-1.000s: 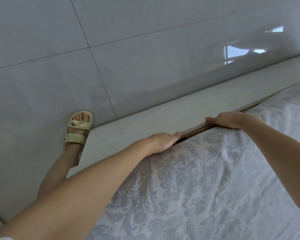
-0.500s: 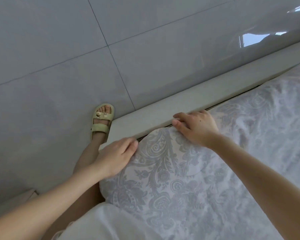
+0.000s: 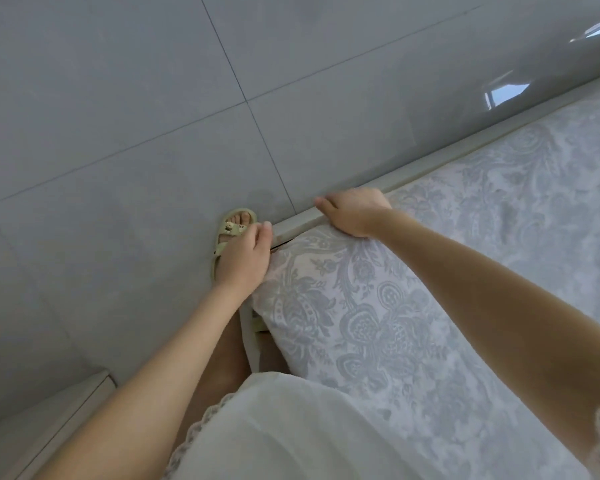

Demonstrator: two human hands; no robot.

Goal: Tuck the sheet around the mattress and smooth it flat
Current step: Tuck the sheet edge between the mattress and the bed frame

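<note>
The sheet [image 3: 395,323], patterned in grey and white, is spread over the mattress, which is hidden beneath it, and reaches the near corner of the bed frame [image 3: 300,223]. The right hand [image 3: 354,216] is laid over the long edge, its fingers curled down over the cloth and out of sight in the gap beside the frame, the thumb stretched along the rim; this hold seems meant to push the cloth down between mattress and frame. The left hand [image 3: 243,258] is placed at the corner with its fingers bent and bunched against the thumb, probably to gather the loose corner; whether cloth is held there cannot be told. A sandal [image 3: 234,230] on a foot is seen just beyond that hand on the tiled floor [image 3: 136,133], and a white garment [image 3: 284,427] hangs below. The narrow gap at the frame is judged the main obstacle, and creases remain across the top.
</note>
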